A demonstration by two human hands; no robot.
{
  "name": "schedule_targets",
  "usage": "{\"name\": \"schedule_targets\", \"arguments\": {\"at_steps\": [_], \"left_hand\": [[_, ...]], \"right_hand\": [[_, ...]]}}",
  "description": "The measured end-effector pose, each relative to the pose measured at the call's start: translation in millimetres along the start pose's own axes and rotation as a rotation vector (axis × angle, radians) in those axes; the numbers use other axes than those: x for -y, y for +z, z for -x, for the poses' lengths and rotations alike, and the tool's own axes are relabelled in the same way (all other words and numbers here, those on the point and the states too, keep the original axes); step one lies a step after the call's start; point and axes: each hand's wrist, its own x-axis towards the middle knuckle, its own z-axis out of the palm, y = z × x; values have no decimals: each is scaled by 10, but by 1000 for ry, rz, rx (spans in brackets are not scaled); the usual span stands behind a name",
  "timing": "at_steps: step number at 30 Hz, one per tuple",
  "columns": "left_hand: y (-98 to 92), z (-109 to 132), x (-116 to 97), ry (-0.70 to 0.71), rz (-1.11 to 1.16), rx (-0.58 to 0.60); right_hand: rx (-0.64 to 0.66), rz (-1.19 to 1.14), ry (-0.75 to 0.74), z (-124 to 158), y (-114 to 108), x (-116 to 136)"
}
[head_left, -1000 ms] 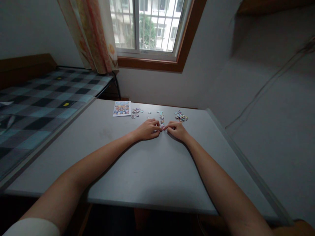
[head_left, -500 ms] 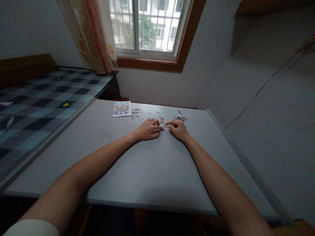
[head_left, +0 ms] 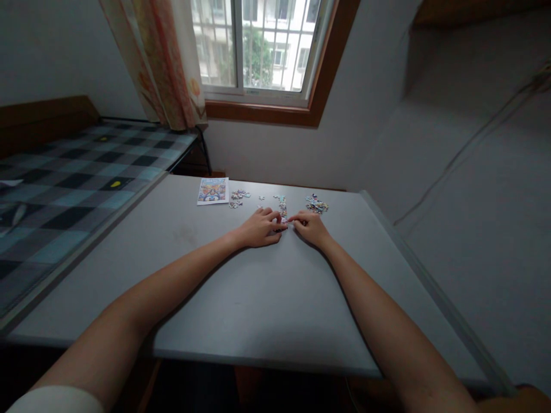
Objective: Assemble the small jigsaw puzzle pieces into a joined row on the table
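A narrow strip of joined puzzle pieces lies on the grey-white table, running down between my hands. My left hand rests over its lower left end, fingers apart, fingertips touching the pieces there and partly hiding them. From the right, my right hand points its index finger at the strip's lower end, the other fingers curled; whether it pinches a piece is too small to tell. A pile of loose pieces lies just beyond my right hand. More loose pieces are scattered beyond my left hand.
A printed picture sheet lies at the table's back left. Left of the table stands a bed with a checked cover. Behind are a curtain and a barred window. A wall with a hanging cable runs along the right.
My right index fingertip has moved slightly left, closer to the strip's lower end. My left hand has barely shifted on the pieces.
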Motion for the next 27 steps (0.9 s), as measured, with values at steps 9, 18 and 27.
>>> {"name": "schedule_targets", "arguments": {"at_steps": [9, 18, 27], "left_hand": [[6, 10, 3, -11, 0, -38], [5, 13, 2, -21, 4, -22], [0, 9, 1, -30, 18, -6]], "right_hand": [[4, 5, 7, -3, -18, 36], [-8, 21, -2, -7, -3, 24], [-9, 39, -18, -7, 3, 19]]}}
